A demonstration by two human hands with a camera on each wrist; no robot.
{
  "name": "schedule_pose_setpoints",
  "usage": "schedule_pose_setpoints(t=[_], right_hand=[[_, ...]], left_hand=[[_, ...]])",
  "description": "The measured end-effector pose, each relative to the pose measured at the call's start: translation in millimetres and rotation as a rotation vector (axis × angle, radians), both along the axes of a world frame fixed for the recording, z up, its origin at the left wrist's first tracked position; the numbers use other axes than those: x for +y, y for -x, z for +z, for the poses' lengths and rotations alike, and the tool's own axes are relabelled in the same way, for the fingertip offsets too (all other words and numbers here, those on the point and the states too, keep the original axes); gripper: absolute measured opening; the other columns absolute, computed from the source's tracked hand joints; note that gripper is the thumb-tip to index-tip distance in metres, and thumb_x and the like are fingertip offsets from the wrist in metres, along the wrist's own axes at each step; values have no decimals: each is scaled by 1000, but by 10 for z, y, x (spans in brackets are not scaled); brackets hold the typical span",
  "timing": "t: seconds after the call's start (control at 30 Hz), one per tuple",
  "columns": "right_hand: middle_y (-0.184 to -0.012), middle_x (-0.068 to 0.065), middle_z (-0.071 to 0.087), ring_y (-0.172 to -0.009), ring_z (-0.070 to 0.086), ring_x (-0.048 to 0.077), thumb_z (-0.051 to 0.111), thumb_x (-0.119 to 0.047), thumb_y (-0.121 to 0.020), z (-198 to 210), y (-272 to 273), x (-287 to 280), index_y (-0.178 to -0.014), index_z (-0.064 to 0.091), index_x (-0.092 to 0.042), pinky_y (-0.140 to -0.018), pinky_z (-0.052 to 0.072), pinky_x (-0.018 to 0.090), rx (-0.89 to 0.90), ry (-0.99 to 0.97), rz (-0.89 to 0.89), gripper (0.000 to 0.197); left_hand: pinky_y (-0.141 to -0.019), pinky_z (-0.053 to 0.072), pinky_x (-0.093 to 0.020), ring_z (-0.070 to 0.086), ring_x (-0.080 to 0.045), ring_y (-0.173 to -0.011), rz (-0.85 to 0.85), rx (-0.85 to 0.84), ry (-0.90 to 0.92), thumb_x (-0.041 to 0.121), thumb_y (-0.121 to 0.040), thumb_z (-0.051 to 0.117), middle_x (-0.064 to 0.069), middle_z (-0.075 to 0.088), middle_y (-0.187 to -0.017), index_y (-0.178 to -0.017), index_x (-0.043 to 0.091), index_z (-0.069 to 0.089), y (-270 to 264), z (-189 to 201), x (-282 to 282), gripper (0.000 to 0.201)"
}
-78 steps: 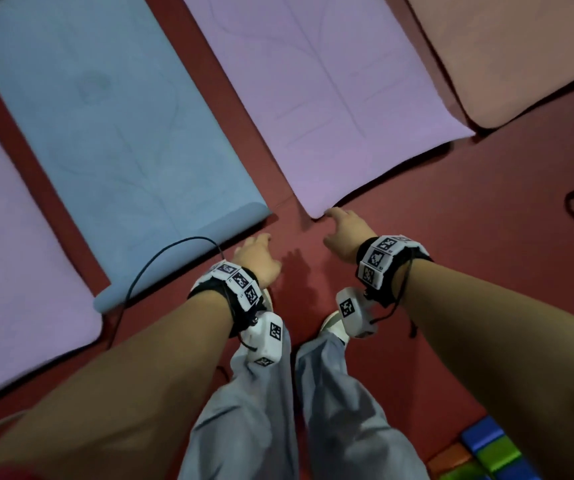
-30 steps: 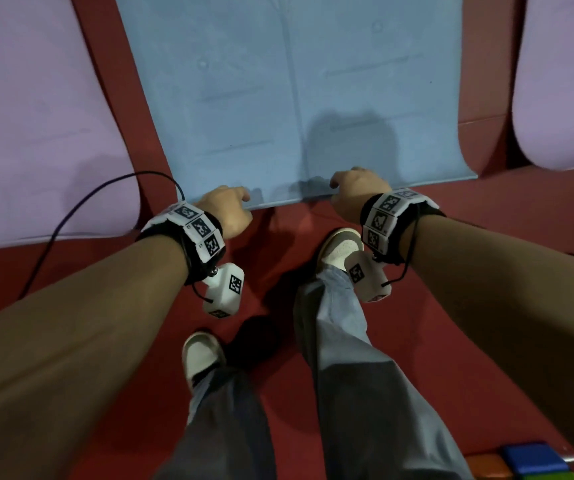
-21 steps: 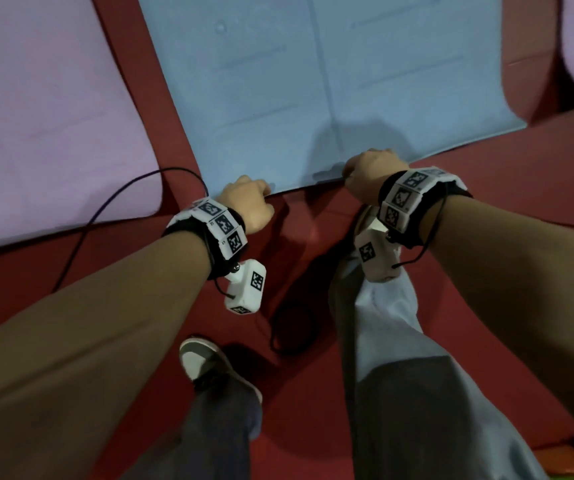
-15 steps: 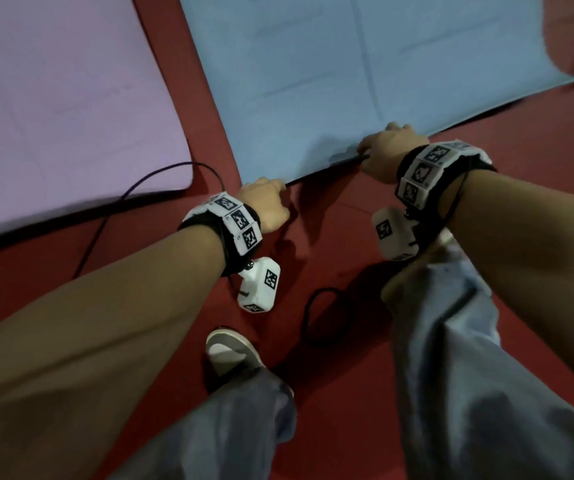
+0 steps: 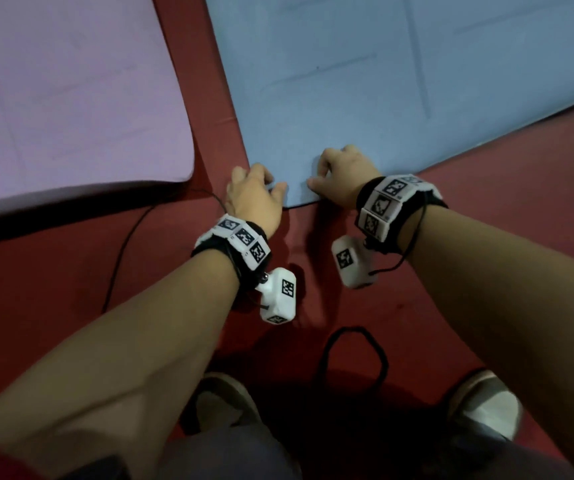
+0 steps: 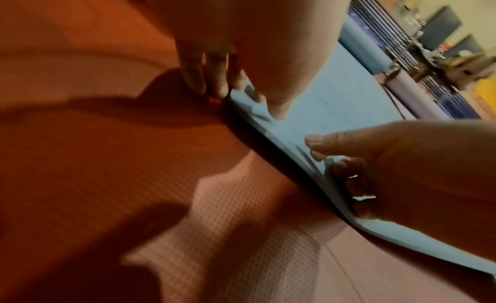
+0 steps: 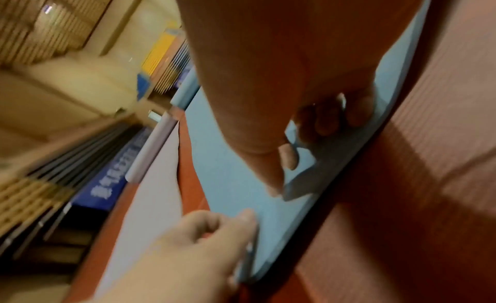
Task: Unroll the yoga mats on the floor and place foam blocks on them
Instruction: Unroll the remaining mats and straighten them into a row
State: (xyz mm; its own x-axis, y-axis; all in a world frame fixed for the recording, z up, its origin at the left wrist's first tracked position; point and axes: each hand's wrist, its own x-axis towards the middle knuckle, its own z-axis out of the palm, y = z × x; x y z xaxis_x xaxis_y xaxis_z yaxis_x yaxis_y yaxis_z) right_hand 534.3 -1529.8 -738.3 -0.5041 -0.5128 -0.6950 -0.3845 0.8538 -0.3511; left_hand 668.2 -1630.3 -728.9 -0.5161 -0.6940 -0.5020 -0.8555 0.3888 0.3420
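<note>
Blue mat (image 5: 365,91) lies flat on the red floor (image 5: 486,254), purple mat (image 5: 64,91) beside it to its left. My left hand (image 5: 254,199) pinches the blue mat's near corner; my right hand (image 5: 344,178) grips the same near edge, just beside it. A black cord (image 5: 123,251) trails near that corner.

Thin black cable (image 5: 123,244) across red floor (image 5: 507,244) (another black loop (image 5: 355,355) near two pale shoes (image 5: 483,407))

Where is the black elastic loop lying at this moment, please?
In the head view, the black loop lies on the red floor, nearer than both hands, between the person's shoes, below the blue mat.
</note>
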Motion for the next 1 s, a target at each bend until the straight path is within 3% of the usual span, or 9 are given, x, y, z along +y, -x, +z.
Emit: schedule_pose_setpoints(t=[0.17, 0.27, 0.4, 0.53, 0.63, 0.7, 0.77, 0.9, 1.0], right_hand=[[-106, 8, 53, -93, 58, 31, 69, -47, -79, 12, 61, -111, -104, 52, -20, -74, 47, 34, 118, -69, 203, 41], [-86, 3, 58, -76, 56, 27, 78, -42, -74, 34, 127, -202, -87, 51, -17, -64, 44, 30, 157, -85, 271, 40], [-69, 4, 63, -67, 63, 24, 83, -41, -62, 152, 199, -387, -68, 55, -12, -67, 56, 34, 148, -79, 345, 41], [-93, 7, 64, -83, 64, 29, 69, -27, -69, 201, 125, -152, -83, 56, -18, -73, 55, 33, 138, 11, 316, 21], [-111, 8, 52, -94, 59, 31, 67, -27, -80, 114, 130, 29, -101, 59, -18, -75, 46, 31, 154, 141, 276, 25], [-112, 6, 49, -96, 57, 29, 67, -29, -81, 114, 117, 82, -103, 60, -20, -75, 45, 32, 160, 228, 258, 25], [-113, 5, 51, -100, 57, 26, 67, -28, -82, 165, 101, 109, -103, 62, -20, -79, 49, 33, 152, 291, 248, 24], [-117, 3, 51, -105, 57, 22, 66, -30, -84, 296, 82, 176, -113, 62, -21, -85, 49, 33, 148, 342, 209, 30], [-122, 4, 47, -104, 59, 19, 67, -31, -84, 335, 74, 200, -120, 61, -21, -89, 49, 32, 86, 377, 153, 38]], left_hand=[[-79, 38, -31, 52, -29, -104, 171, 54, 62, 42, -83, 70, -5, 48, -108, -89, 20, 55, 114, -173, 97, 27], [-75, 38, -32, 54, -30, -96, 235, 34, 51, 39, -81, 73, -4, 46, -104, -83, 20, 54, 195, -189, 76, 26], [-76, 39, -30, 51, -28, -93, 318, 73, 14, 31, -79, 76, -2, 37, -105, -87, 20, 55, 226, -121, 57, 25], [-87, 50, -33, 58, -27, -97, 558, 219, -104, 19, -73, 75, -5, 55, -115, -96, 22, 55, 101, -65, 94, 31], [-88, 54, -40, 61, -27, -91, 731, 332, -268, 9, -79, 72, -10, 63, -108, -106, 11, 57, 69, -11, 70, 31], [-77, 52, -35, 57, -25, -76, 763, 329, -335, 3, -83, 68, -8, 59, -89, -86, 8, 57, 75, 71, 36, 13], [-61, 48, -28, 53, -22, -63, 822, 336, -375, -2, -84, 65, -10, 57, -79, -73, 7, 54, 80, 115, 6, 18], [-53, 46, -26, 54, -18, -63, 887, 338, -449, -3, -87, 60, -10, 57, -80, -86, 0, 58, 85, 251, 88, 4], [-68, 58, -38, 63, -27, -76, 846, 383, -540, -8, -88, 51, -19, 68, -102, -114, 0, 61, 62, 203, 117, 29]])
